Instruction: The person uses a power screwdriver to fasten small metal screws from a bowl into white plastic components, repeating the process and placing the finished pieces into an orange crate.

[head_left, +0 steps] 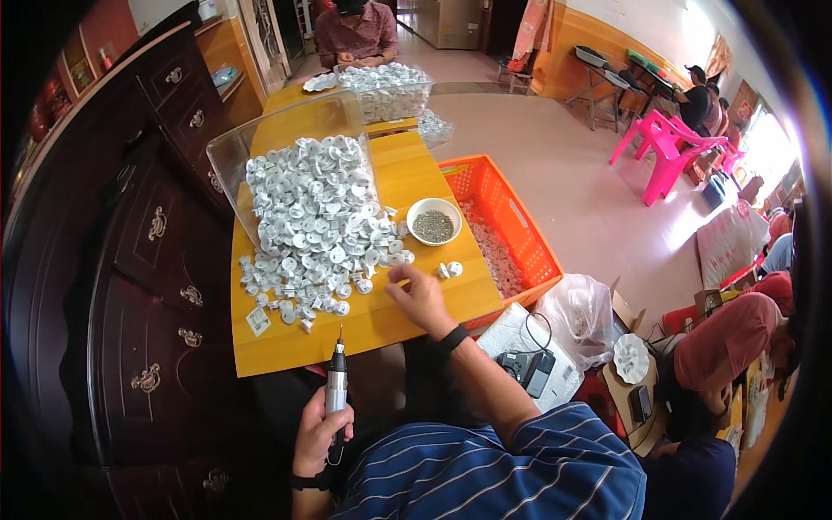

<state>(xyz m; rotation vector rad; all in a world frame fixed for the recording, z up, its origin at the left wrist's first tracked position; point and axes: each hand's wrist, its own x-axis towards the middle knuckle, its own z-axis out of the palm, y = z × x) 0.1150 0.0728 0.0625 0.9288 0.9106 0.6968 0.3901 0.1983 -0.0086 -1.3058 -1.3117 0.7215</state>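
Note:
My left hand (320, 433) is wrapped round an electric screwdriver (336, 392), silver and black, with its thin bit pointing up and away at the table's near edge. Over the yellow wooden table (386, 334), my right hand (422, 301) is loosely bent with a gap between thumb and forefinger; no part shows in it. To its left, a heap of small white plastic parts (321, 217) spills from a tipped clear bin (227, 149). A white bowl (457, 217) of small metal screws (432, 226) stands beyond that hand. Two white parts (450, 269) lie to its right.
An orange crate (530, 221) holding pale parts stands right of the table. Dark drawers (143, 286) line the left. Across the table, a person (357, 35) sits behind another full clear bin (394, 104). Pink chairs (667, 152) and other people are at the right.

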